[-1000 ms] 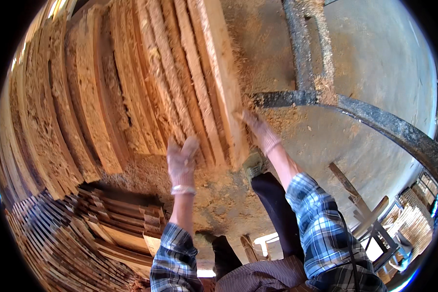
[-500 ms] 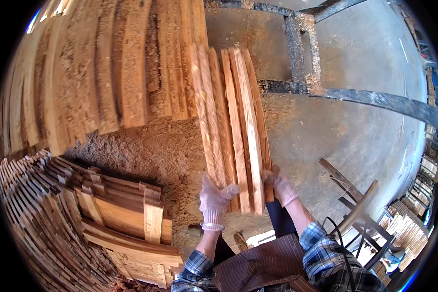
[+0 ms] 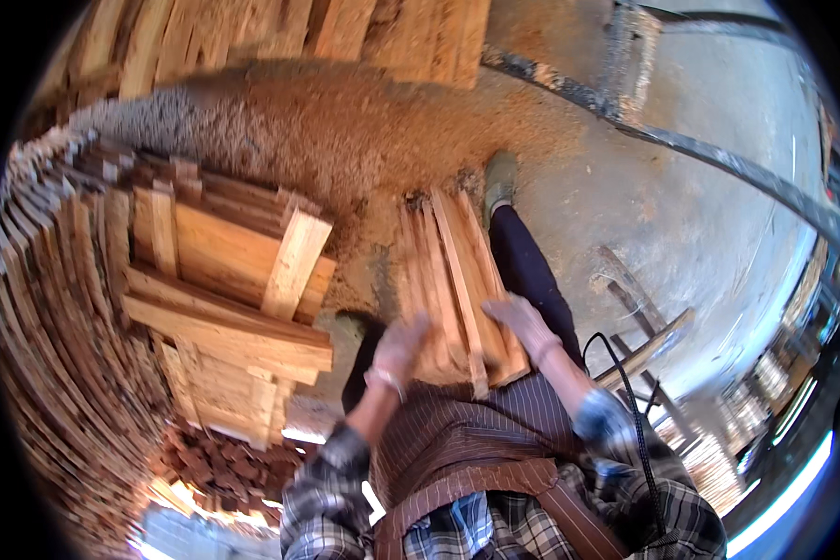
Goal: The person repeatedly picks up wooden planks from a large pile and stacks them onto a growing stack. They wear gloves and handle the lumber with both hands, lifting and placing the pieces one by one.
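Several rough-sawn wooden boards (image 3: 457,271) form a bundle in front of my apron, their far ends down near the floor between my feet. One board in the middle stands out toward me past the others. My gloved left hand (image 3: 401,345), smeared by motion, holds the bundle's left side near its close end. On the right side, my gloved right hand (image 3: 523,322) grips the outer boards, with its fingertips over their upper faces. Whether the far ends touch the floor I cannot tell.
Long planks (image 3: 345,33) lie at the far left, with sawdust (image 3: 345,121) before them. A stack of boards with cross slats (image 3: 224,261) stands left, beside a tall pile of thin strips (image 3: 65,355). A dark metal frame (image 3: 737,168) crosses the floor; wooden bars (image 3: 644,355) stand right.
The board bundle has come toward me, away from the long planks, and its far ends have dropped. Both hands moved with it, and my view has shifted nearer my body.
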The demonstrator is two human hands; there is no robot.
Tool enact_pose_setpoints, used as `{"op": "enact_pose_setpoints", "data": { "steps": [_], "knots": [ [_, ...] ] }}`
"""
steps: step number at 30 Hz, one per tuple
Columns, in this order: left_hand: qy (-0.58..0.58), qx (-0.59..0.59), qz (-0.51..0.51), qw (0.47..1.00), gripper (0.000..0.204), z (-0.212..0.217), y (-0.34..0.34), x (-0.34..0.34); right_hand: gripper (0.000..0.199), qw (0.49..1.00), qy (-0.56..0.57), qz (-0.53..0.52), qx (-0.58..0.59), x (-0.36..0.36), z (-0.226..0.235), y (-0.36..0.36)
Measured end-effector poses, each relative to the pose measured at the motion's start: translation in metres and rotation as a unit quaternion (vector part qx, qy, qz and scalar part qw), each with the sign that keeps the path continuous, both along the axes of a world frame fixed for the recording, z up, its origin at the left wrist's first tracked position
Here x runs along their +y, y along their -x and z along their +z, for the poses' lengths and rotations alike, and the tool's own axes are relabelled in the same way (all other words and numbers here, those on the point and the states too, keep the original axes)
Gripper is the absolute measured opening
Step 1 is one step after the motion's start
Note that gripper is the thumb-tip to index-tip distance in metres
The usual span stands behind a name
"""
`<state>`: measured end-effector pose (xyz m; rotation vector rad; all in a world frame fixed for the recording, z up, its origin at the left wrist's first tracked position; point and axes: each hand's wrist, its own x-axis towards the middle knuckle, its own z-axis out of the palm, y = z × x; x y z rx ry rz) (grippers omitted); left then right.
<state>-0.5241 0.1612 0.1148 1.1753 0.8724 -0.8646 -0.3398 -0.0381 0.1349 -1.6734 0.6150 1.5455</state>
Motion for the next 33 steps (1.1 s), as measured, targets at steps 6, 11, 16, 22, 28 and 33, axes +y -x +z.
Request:
{"op": "enact_pose_setpoints", "data": {
  "steps": [6,11,16,22,28,33],
  "knots": [
    [0.183,0.109,0.239,0.947,0.061,-0.073,-0.010,-0.019,0.042,0.991,0.044,-0.087,0.094,-0.001,-0.122,0.001],
    [0.125,0.040,0.389,0.912,0.079,-0.085,-0.023,-0.044,0.047,0.987,0.018,-0.087,0.137,-0.010,-0.120,0.007],
    [0.065,0.025,0.301,0.951,0.084,-0.023,-0.013,-0.045,0.037,0.993,-0.010,-0.108,-0.050,-0.052,-0.071,0.045],
    [-0.258,-0.160,0.247,0.920,0.108,0.073,0.027,0.020,0.044,0.973,-0.219,-0.070,-0.014,0.077,0.028,0.036],
    [-0.461,-0.256,0.354,0.772,0.116,0.134,0.180,0.082,0.042,0.945,-0.312,0.102,-0.007,0.222,0.072,0.144],
    [-0.413,-0.189,0.524,0.721,0.105,0.117,0.320,0.125,0.048,0.911,-0.365,0.186,-0.054,0.307,0.044,0.278]
  ]
}}
